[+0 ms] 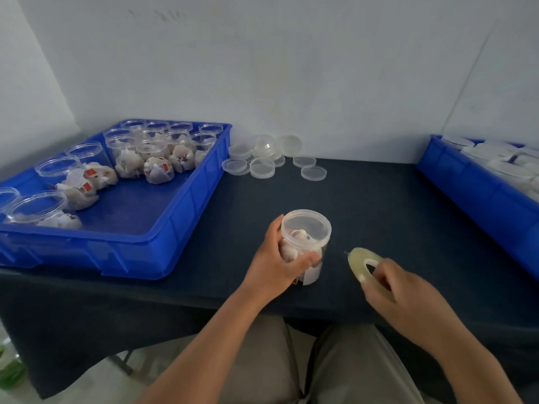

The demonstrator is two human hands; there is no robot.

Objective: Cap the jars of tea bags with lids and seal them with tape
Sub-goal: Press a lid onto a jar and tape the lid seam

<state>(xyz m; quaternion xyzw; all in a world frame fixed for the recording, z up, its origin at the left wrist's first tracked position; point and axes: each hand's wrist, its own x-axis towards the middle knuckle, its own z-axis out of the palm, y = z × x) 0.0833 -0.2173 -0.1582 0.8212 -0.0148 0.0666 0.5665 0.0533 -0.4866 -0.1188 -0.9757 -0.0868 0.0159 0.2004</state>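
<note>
Jar (313, 272) is standing about upright on the dark table (379, 214), near the front edge; long axis vertical, lid (306, 225) pointing up. Left hand (277, 266) is gripping the jar's side, fingers and thumb wrapping round it. Right hand (408, 298) is holding the tape roll (357, 263) just right of the jar, fingers curling over its near rim; the roll is tilting, with its flat face up. Open jars are sitting in the left blue bin (180, 228), with loose lids (262, 167) lying beside it.
</note>
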